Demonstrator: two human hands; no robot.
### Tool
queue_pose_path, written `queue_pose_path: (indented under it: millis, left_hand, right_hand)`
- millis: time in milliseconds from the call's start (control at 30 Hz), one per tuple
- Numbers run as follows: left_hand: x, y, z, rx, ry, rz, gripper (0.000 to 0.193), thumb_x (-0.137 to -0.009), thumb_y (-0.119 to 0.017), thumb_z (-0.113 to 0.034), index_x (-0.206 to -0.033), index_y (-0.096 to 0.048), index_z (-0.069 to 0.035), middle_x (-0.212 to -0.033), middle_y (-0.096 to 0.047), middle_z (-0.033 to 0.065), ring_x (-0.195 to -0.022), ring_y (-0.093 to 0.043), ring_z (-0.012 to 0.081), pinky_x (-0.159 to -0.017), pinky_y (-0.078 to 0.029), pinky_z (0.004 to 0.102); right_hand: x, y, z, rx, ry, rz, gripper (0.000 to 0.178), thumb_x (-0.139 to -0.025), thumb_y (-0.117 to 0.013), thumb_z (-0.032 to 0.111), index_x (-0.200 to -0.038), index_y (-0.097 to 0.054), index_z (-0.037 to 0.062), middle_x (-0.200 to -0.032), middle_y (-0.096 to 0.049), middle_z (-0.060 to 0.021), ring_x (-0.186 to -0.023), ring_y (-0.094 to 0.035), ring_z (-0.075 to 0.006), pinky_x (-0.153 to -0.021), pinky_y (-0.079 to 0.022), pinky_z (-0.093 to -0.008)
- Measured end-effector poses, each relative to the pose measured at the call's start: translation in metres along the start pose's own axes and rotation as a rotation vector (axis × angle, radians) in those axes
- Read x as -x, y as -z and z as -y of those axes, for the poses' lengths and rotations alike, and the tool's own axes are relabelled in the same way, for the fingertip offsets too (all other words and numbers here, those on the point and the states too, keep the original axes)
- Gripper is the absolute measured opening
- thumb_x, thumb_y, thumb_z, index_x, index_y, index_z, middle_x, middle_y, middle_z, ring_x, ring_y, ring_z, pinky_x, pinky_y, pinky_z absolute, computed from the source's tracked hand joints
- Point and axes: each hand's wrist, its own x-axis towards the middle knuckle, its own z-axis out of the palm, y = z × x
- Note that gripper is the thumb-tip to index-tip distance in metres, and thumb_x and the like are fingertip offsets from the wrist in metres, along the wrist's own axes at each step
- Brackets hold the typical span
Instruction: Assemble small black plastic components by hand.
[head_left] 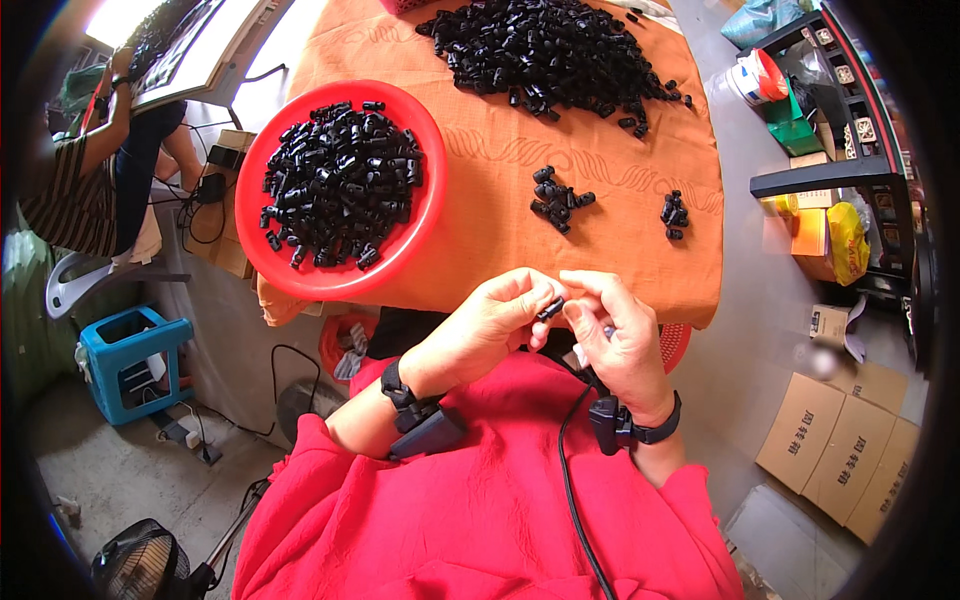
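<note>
Patterned orange cloth (480,235) lay spread out. At its left sat a smooth red basin (432,200) of glossy, stubby black pieces (345,185). By the cloth's near edge the left hand (497,315), nearly closed, pinched one piece (550,309); the right hand (615,335) was half curled beside it, its grip unclear to me. I judged it piece-by-piece fingerwork, next needing a steady pinch.

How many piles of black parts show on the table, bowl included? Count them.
4: a big pile at the far side, a heap in the red bowl, a small pile right of the bowl, a smaller pile farther right.
</note>
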Motion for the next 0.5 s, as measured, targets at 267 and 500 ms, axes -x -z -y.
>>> queue_pose_path:
  millis: [267,500]
  left_hand:
    - [0.009,0.0,0.014,0.041,0.078,0.103,0.021,-0.101,-0.058,-0.028,-0.106,-0.059,-0.008,-0.091,-0.059,0.0,-0.079,-0.054,0.0091,-0.078,-0.047,0.0272]
    - [0.014,0.0,0.035,0.104,0.042,0.18,0.025,-0.1,-0.059,-0.027,-0.111,-0.06,-0.005,-0.093,-0.061,0.0024,-0.084,-0.056,0.0135,-0.085,-0.049,0.0313]
  right_hand:
    - [0.034,0.0,-0.015,0.16,0.272,-0.016,0.024,-0.087,-0.068,-0.004,-0.108,-0.061,0.0044,-0.072,-0.065,-0.0047,-0.054,-0.062,-0.0137,-0.05,-0.049,-0.0281]
    - [0.053,-0.009,-0.031,0.316,0.517,-0.22,0.024,-0.086,-0.069,-0.004,-0.107,-0.06,0.0031,-0.075,-0.07,-0.0033,-0.055,-0.064,-0.0138,-0.053,-0.047,-0.0284]
